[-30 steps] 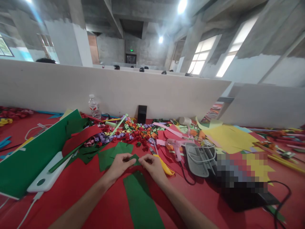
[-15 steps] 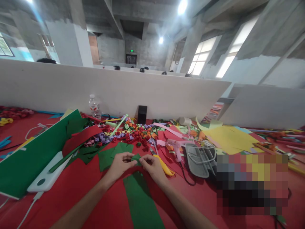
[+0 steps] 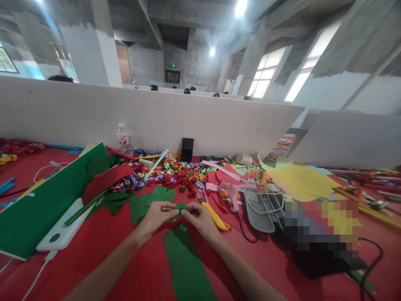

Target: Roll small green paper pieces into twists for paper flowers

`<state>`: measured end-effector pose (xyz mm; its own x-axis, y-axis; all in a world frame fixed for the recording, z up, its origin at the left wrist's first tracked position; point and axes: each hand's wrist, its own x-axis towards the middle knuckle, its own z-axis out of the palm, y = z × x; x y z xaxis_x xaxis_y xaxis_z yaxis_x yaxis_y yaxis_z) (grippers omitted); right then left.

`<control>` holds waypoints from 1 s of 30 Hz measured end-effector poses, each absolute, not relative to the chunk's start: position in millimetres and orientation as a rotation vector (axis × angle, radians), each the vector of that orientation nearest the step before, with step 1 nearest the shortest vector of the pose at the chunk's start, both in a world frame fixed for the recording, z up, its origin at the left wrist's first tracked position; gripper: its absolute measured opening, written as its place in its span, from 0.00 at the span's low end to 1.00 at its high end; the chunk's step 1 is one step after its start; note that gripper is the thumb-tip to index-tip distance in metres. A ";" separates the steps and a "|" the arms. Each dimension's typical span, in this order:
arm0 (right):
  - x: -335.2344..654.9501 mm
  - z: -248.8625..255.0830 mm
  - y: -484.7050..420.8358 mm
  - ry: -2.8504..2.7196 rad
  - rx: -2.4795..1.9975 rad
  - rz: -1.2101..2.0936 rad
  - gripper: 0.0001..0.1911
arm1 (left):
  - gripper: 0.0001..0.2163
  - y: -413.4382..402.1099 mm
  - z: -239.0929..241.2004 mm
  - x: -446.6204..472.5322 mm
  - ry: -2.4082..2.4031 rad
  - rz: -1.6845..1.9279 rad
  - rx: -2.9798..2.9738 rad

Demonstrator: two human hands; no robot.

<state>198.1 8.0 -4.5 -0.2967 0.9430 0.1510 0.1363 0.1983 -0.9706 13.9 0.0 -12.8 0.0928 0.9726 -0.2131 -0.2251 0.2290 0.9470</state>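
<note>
One small green paper piece point(image 3: 181, 206) sits in the grip, pinched closed between the fingertips of left hand point(image 3: 160, 216) and right hand point(image 3: 201, 218). Since the earlier frame the right thumb has edged in toward the left; a corner points up, so the paper seems pressed nearer its middle. Nearer than the grip lies a green strip point(image 3: 188, 263); right of it, a yellow tool point(image 3: 216, 217).

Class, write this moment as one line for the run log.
left hand: holding small green paper | right hand: holding same paper | nearer: green strip on red table | to the right: pink glue gun
</note>
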 end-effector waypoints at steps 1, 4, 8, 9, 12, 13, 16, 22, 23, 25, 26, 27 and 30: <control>198.1 -4.5 8.1 -1.624 -1.044 1.187 0.17 | 0.21 -1.0 -11.1 14.2 1.061 1.086 0.901; 198.6 -5.6 9.0 -1.607 -1.078 1.196 0.18 | 0.18 -4.7 -3.5 15.6 1.016 1.048 0.904; 198.9 -5.5 9.2 -1.599 -1.102 1.206 0.18 | 0.17 -7.3 2.2 15.5 0.999 1.038 0.908; 198.8 -5.2 9.1 -1.596 -1.102 1.202 0.18 | 0.17 -7.1 1.7 15.1 0.989 1.037 0.915; 198.3 -4.7 8.8 -1.590 -1.095 1.198 0.18 | 0.18 -5.5 -2.2 13.9 0.977 1.033 0.956; 198.1 -4.7 8.8 -1.592 -1.092 1.201 0.18 | 0.19 -4.8 -3.7 13.6 0.984 1.033 0.971; 198.2 -5.1 8.8 -1.605 -1.082 1.212 0.19 | 0.19 -3.3 -6.6 13.5 1.022 1.032 1.023; 199.0 -7.2 9.1 -1.631 -1.074 1.200 0.18 | 0.18 -3.3 -5.3 14.3 1.081 1.032 1.110; 198.9 -7.4 9.1 -1.632 -1.069 1.202 0.18 | 0.18 -3.5 -4.9 14.2 1.084 1.031 1.119; 198.5 -7.4 8.8 -1.633 -1.057 1.210 0.18 | 0.17 -3.7 -4.6 13.9 1.083 1.026 1.132; 198.2 -7.3 8.7 -1.632 -1.054 1.211 0.18 | 0.17 -3.7 -4.8 13.8 1.084 1.023 1.138; 198.0 -7.2 8.5 -1.632 -1.053 1.212 0.18 | 0.17 -3.6 -5.1 13.6 1.087 1.022 1.144; 197.8 -7.0 7.9 -1.634 -1.061 1.216 0.18 | 0.16 -3.1 -7.5 13.6 1.101 1.036 1.146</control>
